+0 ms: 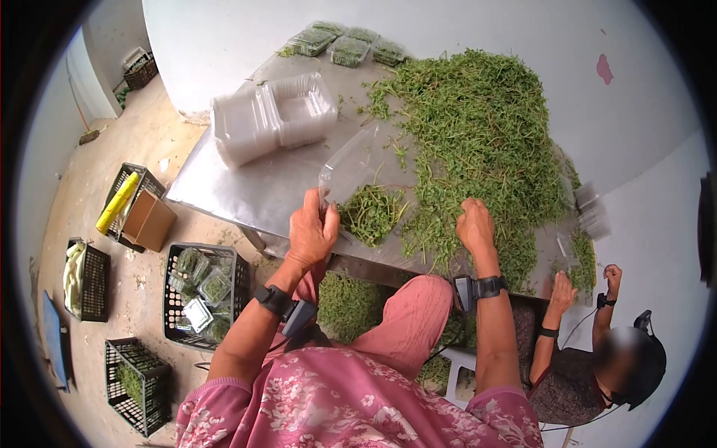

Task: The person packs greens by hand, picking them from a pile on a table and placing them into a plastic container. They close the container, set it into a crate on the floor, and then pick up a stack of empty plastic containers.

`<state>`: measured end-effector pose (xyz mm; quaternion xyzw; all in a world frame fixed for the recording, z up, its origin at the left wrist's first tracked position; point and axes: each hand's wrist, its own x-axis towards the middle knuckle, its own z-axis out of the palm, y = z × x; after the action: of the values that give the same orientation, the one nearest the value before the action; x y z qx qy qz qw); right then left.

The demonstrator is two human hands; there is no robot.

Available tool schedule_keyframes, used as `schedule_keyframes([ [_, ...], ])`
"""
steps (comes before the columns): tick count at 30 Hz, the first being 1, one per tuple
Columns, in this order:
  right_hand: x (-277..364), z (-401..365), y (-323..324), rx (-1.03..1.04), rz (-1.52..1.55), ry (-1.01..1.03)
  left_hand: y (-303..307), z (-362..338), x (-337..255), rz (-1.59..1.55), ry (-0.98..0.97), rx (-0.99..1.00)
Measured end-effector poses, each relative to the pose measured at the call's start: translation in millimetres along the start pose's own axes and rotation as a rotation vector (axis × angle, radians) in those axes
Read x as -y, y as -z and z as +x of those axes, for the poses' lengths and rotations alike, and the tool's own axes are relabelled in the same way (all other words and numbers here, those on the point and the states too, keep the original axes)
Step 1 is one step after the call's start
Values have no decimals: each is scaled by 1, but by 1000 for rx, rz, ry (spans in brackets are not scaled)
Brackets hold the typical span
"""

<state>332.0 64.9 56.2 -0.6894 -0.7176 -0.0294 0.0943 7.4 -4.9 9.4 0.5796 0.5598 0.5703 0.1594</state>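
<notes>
My left hand pinches the side of an open clear plastic clamshell box, whose lid stands tilted up at the back. A clump of leafy green stems lies in its base. Over the front part of a big heap of leafy greens is my right hand, its fingers curled together among the sprigs. How much it grips is hidden by the fingers.
A stack of clear clamshells stands on the metal table; filled boxes sit at its far end. Black crates line the floor at left. At right, a co-worker's hands are near more greens and boxes.
</notes>
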Motion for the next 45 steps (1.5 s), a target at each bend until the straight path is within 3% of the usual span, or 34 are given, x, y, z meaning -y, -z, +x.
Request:
schedule_keyframes([
  [10,10,-11,14,-93,431,112,1,1,-1,10,-2,12],
  [13,21,-13,23,-126,455,132,2,1,-3,19,15,14],
  [16,17,-10,21,45,420,33,1,1,-5,25,37,17],
  [22,7,-13,6,-49,403,12,0,0,-1,12,36,10],
  [25,8,-17,-2,-161,250,150,0,1,0,12,39,17],
  [28,13,-19,-8,-108,127,135,1,1,-2,17,35,16],
  [31,6,-10,-8,25,257,71,1,1,-2,10,29,10],
  [37,17,-11,23,5,454,-15,0,0,-2,-1,36,11],
  [43,28,-12,34,-27,483,60,0,1,-2,16,20,-6],
  [45,35,-11,40,-95,510,211,0,0,-2,18,30,-6],
])
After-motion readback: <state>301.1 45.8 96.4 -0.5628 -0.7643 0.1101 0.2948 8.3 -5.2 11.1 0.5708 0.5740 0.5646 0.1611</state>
